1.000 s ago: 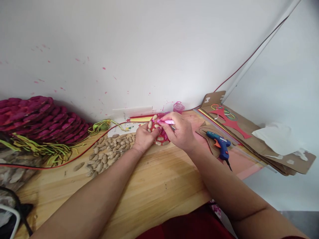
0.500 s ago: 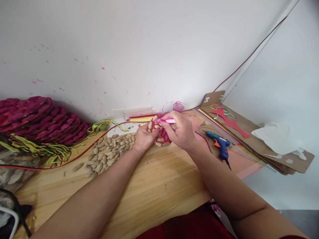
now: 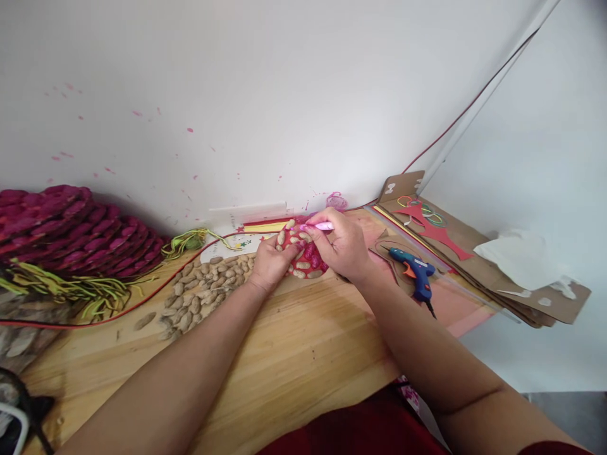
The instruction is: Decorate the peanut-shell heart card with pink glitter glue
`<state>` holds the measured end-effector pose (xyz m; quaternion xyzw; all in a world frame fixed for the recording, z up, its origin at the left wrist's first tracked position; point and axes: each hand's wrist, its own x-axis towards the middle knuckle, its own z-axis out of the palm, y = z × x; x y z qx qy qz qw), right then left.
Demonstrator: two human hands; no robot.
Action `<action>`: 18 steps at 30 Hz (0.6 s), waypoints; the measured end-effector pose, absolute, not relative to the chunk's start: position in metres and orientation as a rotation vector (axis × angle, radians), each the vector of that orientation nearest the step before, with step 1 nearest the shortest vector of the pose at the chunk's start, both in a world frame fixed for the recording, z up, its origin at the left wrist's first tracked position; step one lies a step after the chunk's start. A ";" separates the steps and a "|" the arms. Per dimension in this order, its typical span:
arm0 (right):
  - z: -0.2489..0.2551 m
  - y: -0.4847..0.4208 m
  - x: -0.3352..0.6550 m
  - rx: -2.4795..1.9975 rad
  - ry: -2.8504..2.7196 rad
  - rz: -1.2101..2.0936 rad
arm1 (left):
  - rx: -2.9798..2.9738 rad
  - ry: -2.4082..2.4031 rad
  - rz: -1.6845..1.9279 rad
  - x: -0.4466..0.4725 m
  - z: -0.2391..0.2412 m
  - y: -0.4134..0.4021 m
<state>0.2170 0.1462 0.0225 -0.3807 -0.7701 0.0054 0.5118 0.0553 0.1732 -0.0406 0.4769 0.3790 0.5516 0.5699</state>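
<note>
My left hand [image 3: 269,262] rests its fingers on a round red piece [image 3: 303,259] covered with peanut shells, holding it down on the wooden table [image 3: 294,341]. My right hand [image 3: 339,246] is closed around a pink brush or pen [image 3: 320,225] whose tip points left onto the piece's far edge. Both hands meet over the piece near the wall. A pile of loose peanut shells [image 3: 203,291] lies just left of my left hand.
A stack of magenta shell discs [image 3: 71,230] with green-yellow cords [image 3: 76,284] lies at the left. A red cable [image 3: 142,297] crosses the table. A blue glue gun [image 3: 413,270] lies right of my hands, beside cardboard sheets [image 3: 478,265] and a small pink jar [image 3: 336,201].
The view has shifted slightly; both hands stay on the red piece, with the pink tool's tip moving a little along its far edge.
</note>
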 end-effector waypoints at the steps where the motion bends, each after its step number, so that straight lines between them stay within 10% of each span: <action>1: 0.023 0.147 0.218 -0.924 -1.840 0.018 | 1.101 0.883 1.287 0.055 -0.042 0.174; 18: 0.018 0.155 0.225 -0.962 -1.701 0.058 | 0.957 0.857 1.229 0.057 -0.033 0.171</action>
